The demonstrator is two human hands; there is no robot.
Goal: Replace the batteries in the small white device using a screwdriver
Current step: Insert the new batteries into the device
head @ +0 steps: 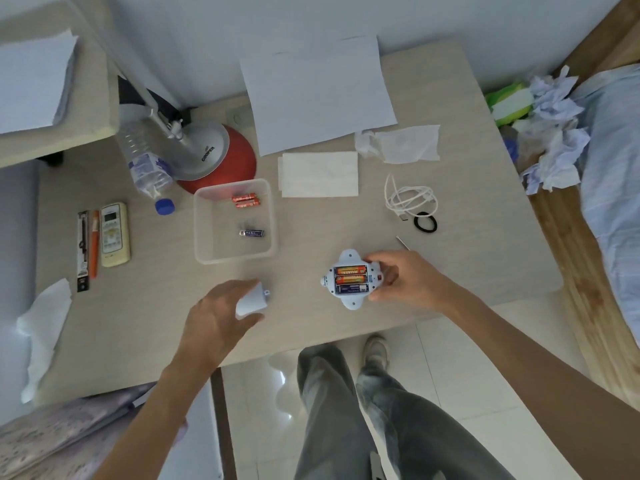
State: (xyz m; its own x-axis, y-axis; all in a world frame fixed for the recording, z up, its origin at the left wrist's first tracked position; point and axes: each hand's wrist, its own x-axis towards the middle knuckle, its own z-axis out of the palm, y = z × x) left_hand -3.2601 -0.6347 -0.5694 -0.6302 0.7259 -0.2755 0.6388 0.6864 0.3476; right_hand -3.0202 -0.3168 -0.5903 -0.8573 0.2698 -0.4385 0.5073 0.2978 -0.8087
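Table (467, 188): pale wood-grain laminate, matte.

Small white device (349, 301) lies near the table's near edge, right of centre. It is smooth plastic with a rounded body and a lobed tab on the far and near sides. Back faces up, battery bay uncovered. Three cylinders sit side by side in the bay: two orange cells (350, 270) on the far side, one dark blue cell (351, 289) nearest you.

Your right hand (408, 277) pinches the device's right end, fingers on the far side and thumb on the near side, narrowly spread.

Your left hand (218, 320) is left of the device and apart from it, over the near edge. Its fingers curl round a white plastic cover (252, 301), smooth, with a small nub at its right end.

Clear plastic tub (202, 237) sits mid-table: square, rounded corners, translucent walls. Inside are two spare orange batteries (246, 200) at the far side and one dark battery (252, 233) lying apart.

Thin metal rod (402, 242) lies just beyond your right hand.
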